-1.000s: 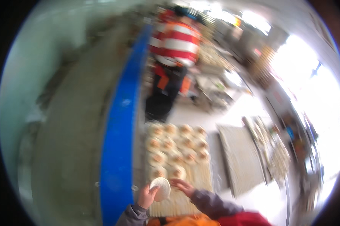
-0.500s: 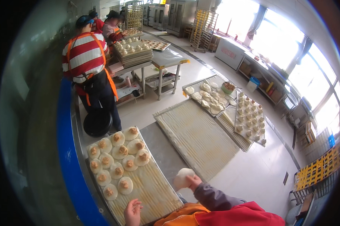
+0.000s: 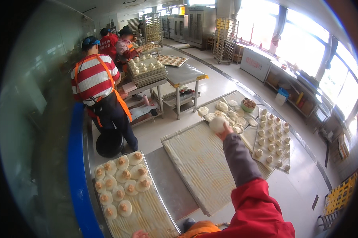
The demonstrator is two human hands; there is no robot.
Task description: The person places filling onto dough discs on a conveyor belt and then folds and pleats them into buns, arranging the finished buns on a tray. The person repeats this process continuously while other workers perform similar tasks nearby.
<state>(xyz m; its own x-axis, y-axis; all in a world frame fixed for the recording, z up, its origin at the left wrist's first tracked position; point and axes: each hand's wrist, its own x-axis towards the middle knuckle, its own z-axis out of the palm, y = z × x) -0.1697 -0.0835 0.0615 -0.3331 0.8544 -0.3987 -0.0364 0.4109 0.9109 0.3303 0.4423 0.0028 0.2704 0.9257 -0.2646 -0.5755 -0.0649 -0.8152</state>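
With my right arm stretched forward, my right hand (image 3: 226, 131) is closed on the edge of a pale dough round (image 3: 216, 124). It is held out beside the far tray, where more flat dough rounds (image 3: 231, 115) lie overlapping. My left hand (image 3: 140, 234) barely shows at the lower edge, and its fingers are mostly cut off. Just beyond it, a cloth-lined tray (image 3: 151, 210) carries several dough rounds topped with brown filling (image 3: 124, 208) on its far part. Between the trays and my right arm lies another cloth-lined tray (image 3: 202, 166), with nothing on its cloth.
A green bowl of filling (image 3: 248, 104) stands beside the dough rounds. Right of it, a tray (image 3: 266, 152) holds small shaped buns. Co-workers stand at the back left, one in a striped shirt (image 3: 95, 77) near a black bucket (image 3: 110, 143). Tray racks (image 3: 225, 41) stand farther back.
My right hand has moved forward with the dough round, from beside the near tray to the far dough rounds. My left hand has dropped toward the lower edge. The view has shifted.
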